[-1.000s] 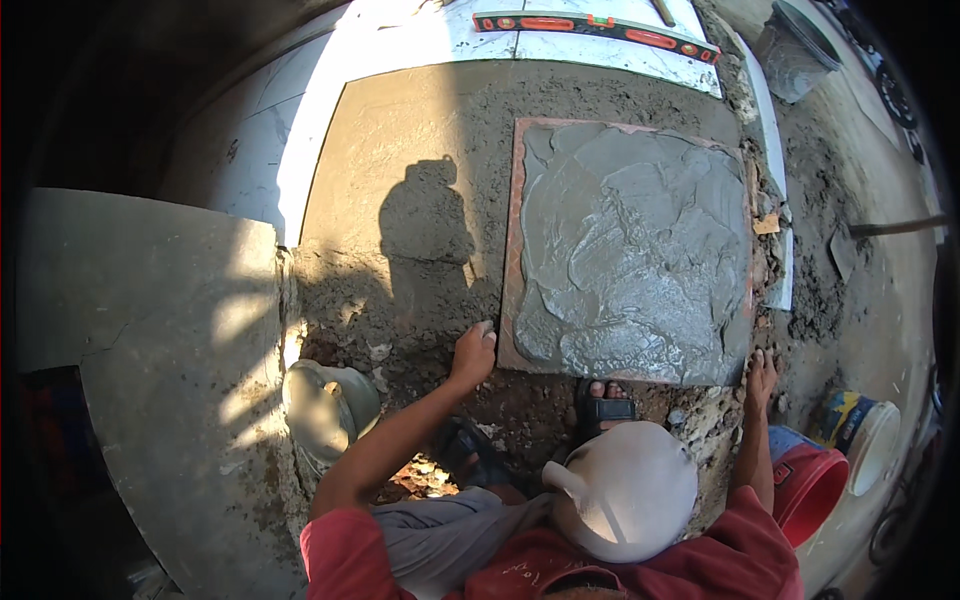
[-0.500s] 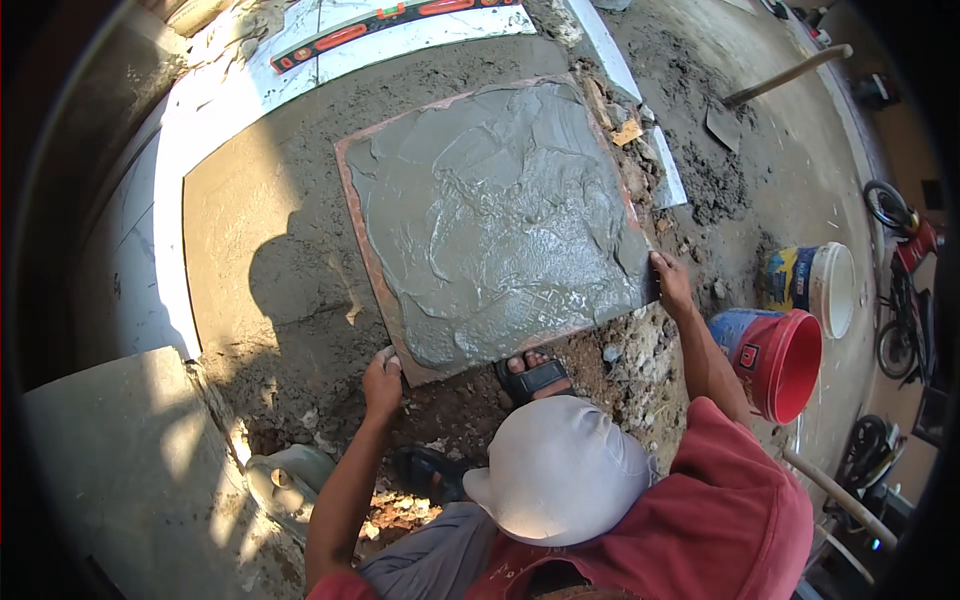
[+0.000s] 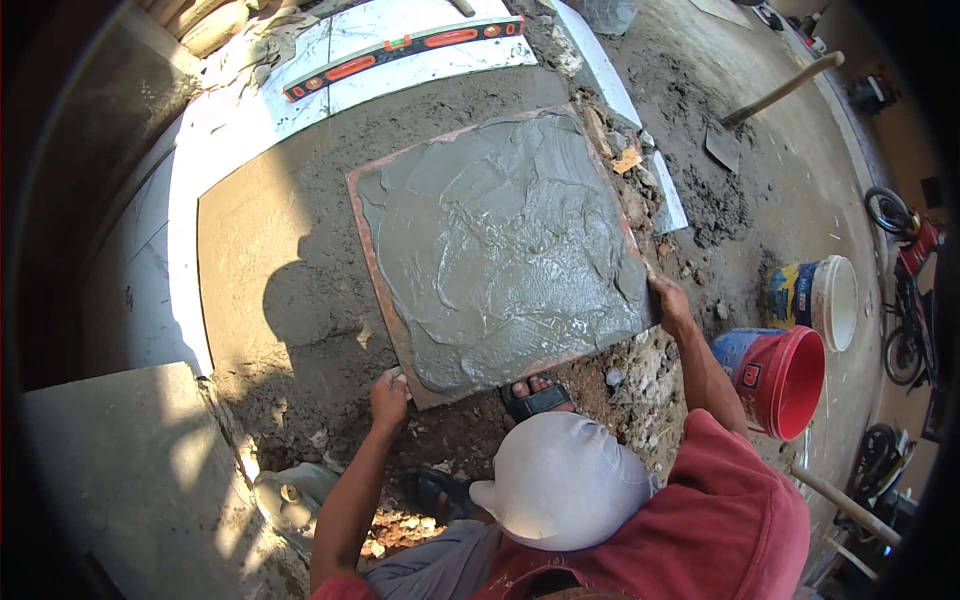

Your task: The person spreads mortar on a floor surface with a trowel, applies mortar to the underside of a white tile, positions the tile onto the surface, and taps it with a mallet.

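A large square tile (image 3: 376,262), its reddish rim showing, lies face down under a thick spread of wet grey mortar (image 3: 500,240). My left hand (image 3: 389,398) grips its near left corner, thumb on the edge. At the near right corner my right hand (image 3: 670,303) is closed around the tile's edge, its fingers partly hidden. Beneath and beside the tile stretches a bed of damp grey mortar (image 3: 240,270). I cannot tell how far the tile is raised above it.
A spirit level (image 3: 410,57) rests on laid white tiles (image 3: 360,20) at the far side. Broken rubble (image 3: 640,385) lines the right side. Farther right are a red bucket (image 3: 795,385), a white bucket (image 3: 835,305) and a long-handled tool (image 3: 780,92). A sandaled foot (image 3: 540,398) stands close below the tile.
The whole scene sits slightly lower in the picture, as the view has shifted. Both hands keep their hold on the tile, which shows no clear movement of its own.
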`<control>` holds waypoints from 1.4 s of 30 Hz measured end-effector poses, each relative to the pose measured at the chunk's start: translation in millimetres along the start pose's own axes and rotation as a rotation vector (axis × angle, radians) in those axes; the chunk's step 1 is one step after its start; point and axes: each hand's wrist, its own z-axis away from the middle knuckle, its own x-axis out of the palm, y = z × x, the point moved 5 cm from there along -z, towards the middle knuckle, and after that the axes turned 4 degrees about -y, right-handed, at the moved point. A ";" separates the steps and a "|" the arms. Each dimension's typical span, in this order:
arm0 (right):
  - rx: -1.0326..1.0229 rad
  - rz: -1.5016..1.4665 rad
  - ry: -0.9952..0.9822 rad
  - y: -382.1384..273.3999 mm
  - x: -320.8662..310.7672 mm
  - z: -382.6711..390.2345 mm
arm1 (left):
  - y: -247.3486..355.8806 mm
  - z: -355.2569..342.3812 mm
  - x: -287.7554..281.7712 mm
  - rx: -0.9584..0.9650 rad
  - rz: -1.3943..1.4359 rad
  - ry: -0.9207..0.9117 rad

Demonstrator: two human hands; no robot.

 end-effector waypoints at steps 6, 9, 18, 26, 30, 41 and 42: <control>0.052 -0.034 -0.027 -2.4 5.0 -2.8 | -11.2 -7.8 -1.3 -0.043 0.081 -0.002; 0.024 -0.005 -0.044 8.3 -6.5 -10.8 | -11.6 -8.5 -0.1 -0.060 0.083 0.029; 0.029 0.072 -0.130 1.4 -4.7 -12.6 | -14.5 -13.6 4.1 -0.199 0.120 -0.018; -0.086 0.369 -0.150 -12.4 -7.8 -19.6 | -30.1 -25.9 11.7 -0.243 0.220 -0.012; -0.101 0.354 -0.197 -17.1 13.6 -8.0 | -49.9 -31.0 8.8 -0.243 0.243 0.052; -0.213 0.416 -0.169 -11.2 -6.0 -29.1 | -18.1 -18.0 13.3 -0.254 0.188 -0.032; -0.230 0.440 -0.178 -13.6 -5.6 -28.0 | -17.4 -18.4 13.7 -0.258 0.179 -0.023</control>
